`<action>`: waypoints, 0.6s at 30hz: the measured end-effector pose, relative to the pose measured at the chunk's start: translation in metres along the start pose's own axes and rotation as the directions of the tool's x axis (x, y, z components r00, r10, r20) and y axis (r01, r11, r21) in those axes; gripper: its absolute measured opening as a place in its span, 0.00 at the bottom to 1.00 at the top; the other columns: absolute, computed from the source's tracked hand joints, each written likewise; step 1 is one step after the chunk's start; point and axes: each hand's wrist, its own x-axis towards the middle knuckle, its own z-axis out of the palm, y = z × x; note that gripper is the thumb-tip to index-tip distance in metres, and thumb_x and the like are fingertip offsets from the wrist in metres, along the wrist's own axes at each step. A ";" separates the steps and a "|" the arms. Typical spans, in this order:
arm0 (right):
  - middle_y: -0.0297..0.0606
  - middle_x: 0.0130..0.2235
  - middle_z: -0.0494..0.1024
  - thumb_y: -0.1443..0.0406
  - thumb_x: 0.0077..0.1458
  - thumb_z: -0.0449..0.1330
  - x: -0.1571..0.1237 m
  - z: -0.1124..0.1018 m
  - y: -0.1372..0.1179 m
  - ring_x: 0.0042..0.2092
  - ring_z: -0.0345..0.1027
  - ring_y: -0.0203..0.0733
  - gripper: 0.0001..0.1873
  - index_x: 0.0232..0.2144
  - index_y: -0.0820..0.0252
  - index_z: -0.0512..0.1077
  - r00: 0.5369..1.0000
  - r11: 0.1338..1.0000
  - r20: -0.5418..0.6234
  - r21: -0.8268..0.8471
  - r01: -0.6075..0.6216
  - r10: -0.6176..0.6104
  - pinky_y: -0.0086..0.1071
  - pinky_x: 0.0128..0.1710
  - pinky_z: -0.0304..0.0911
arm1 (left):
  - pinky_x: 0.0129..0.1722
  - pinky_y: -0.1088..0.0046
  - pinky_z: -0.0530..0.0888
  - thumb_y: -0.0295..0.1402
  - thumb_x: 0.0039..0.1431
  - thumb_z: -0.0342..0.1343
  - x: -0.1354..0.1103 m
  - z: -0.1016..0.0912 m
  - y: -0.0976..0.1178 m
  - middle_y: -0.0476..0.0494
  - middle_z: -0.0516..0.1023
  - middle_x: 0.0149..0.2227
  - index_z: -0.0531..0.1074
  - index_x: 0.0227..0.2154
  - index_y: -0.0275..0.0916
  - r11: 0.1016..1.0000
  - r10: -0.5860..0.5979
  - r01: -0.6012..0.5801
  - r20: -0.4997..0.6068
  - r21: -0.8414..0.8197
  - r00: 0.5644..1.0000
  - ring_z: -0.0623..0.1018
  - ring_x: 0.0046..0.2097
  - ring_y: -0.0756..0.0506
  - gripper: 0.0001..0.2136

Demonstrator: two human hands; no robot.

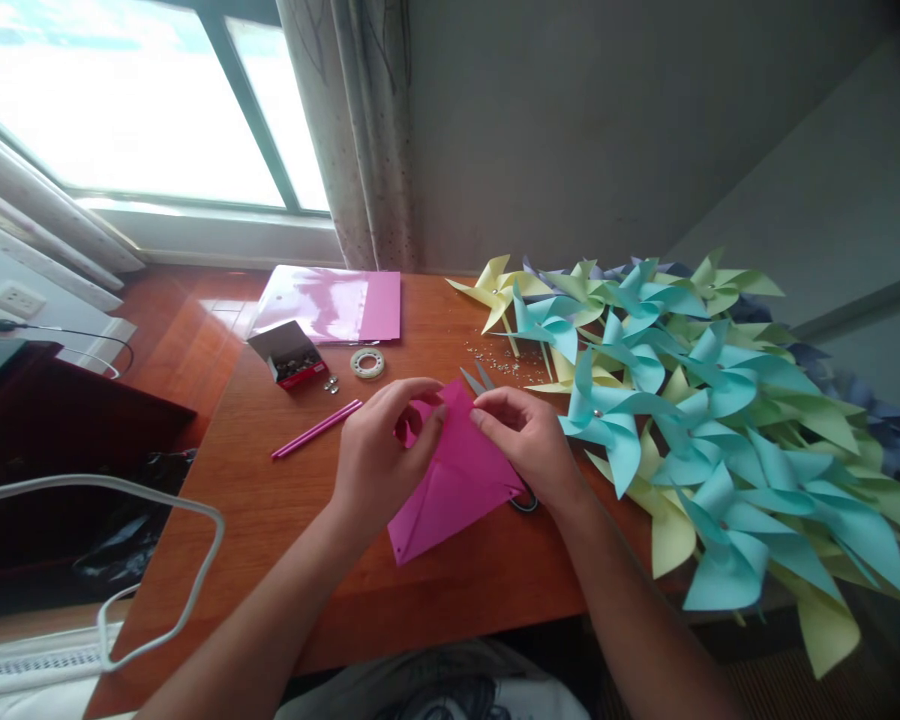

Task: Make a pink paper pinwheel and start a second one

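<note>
A pink square of paper lies on the wooden table, creased along a diagonal. My left hand pinches its upper left part, fingers curled over a folded flap. My right hand pinches the top corner from the right. Both hands are closed on the paper. Scissors lie just beyond the paper, mostly hidden under it and my right hand.
A pile of several blue, yellow and purple paper pinwheels fills the table's right side. Two pink sticks, a tape roll, a small open box of pins and a pink folder lie at the back left.
</note>
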 end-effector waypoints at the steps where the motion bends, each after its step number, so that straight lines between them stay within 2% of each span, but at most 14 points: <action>1: 0.34 0.30 0.79 0.60 0.51 0.67 -0.001 0.001 0.000 0.33 0.73 0.40 0.08 0.31 0.58 0.76 1.000 0.999 0.011 0.037 -0.008 0.007 0.30 0.33 0.68 | 0.30 0.74 0.69 0.30 0.60 0.58 -0.001 0.001 0.001 0.46 0.80 0.35 0.75 0.41 0.38 0.998 -0.032 0.034 0.039 -0.045 0.999 0.72 0.28 0.51 0.07; 4: 0.34 0.31 0.79 0.60 0.52 0.68 -0.002 0.002 0.001 0.34 0.74 0.40 0.08 0.32 0.58 0.76 0.998 0.997 0.055 0.082 -0.005 0.001 0.30 0.35 0.68 | 0.28 0.75 0.68 0.31 0.60 0.59 -0.005 0.006 0.001 0.47 0.79 0.31 0.76 0.40 0.37 0.987 -0.095 0.108 0.107 -0.115 0.990 0.72 0.27 0.51 0.06; 8: 0.35 0.32 0.79 0.61 0.55 0.66 -0.005 0.002 0.004 0.35 0.73 0.41 0.06 0.33 0.58 0.76 0.996 0.998 0.073 0.026 0.054 -0.056 0.31 0.35 0.68 | 0.27 0.77 0.65 0.29 0.60 0.58 -0.006 0.008 0.000 0.50 0.75 0.26 0.77 0.35 0.36 0.978 -0.112 0.131 0.124 -0.160 0.986 0.69 0.26 0.52 0.04; 14: 0.36 0.35 0.80 0.63 0.58 0.64 -0.006 -0.002 0.002 0.35 0.73 0.40 0.04 0.34 0.57 0.77 0.975 0.963 -0.024 -0.162 0.216 -0.223 0.31 0.34 0.67 | 0.26 0.77 0.64 0.29 0.60 0.58 -0.005 0.008 0.000 0.51 0.73 0.24 0.76 0.33 0.35 0.973 -0.119 0.150 0.174 -0.176 0.977 0.68 0.26 0.52 0.04; 18: 0.36 0.36 0.79 0.65 0.58 0.64 -0.006 -0.004 0.000 0.37 0.73 0.40 0.02 0.35 0.56 0.77 0.950 0.933 -0.005 -0.191 0.305 -0.312 0.30 0.33 0.67 | 0.27 0.77 0.64 0.28 0.60 0.57 -0.006 0.011 0.001 0.51 0.74 0.24 0.77 0.33 0.35 0.982 -0.089 0.123 0.219 -0.143 0.972 0.68 0.26 0.52 0.04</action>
